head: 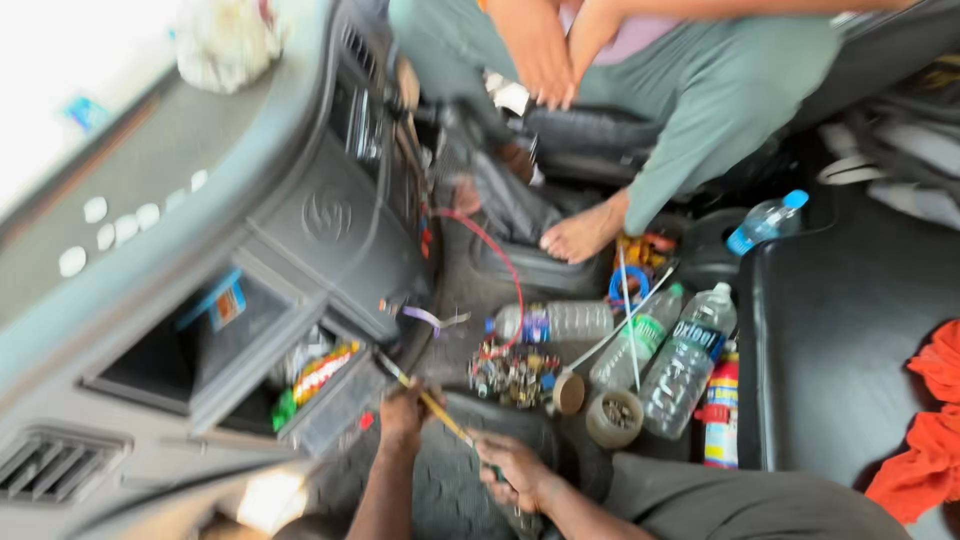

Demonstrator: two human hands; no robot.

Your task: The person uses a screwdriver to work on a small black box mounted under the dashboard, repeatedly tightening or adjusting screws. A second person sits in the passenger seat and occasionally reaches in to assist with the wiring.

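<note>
My left hand (402, 418) and my right hand (512, 470) both grip a long thin yellowish tool or cable (432, 404) low in the view. It runs up-left toward the open compartment (330, 395) in the grey dashboard (250, 230). Just beyond my hands lies a pile of small metal and coloured parts (513, 375) on the vehicle floor. The picture is blurred, so the tool's tip is hard to make out.
Another person sits ahead, bare foot (583, 235) on the floor, hands (545, 50) on their knees. Several plastic bottles (660, 355) lie on the floor beside a small round container (614, 416) and a red can (721, 420). A red wire (500, 255) loops past. An orange cloth (925, 430) lies on the black seat at the right.
</note>
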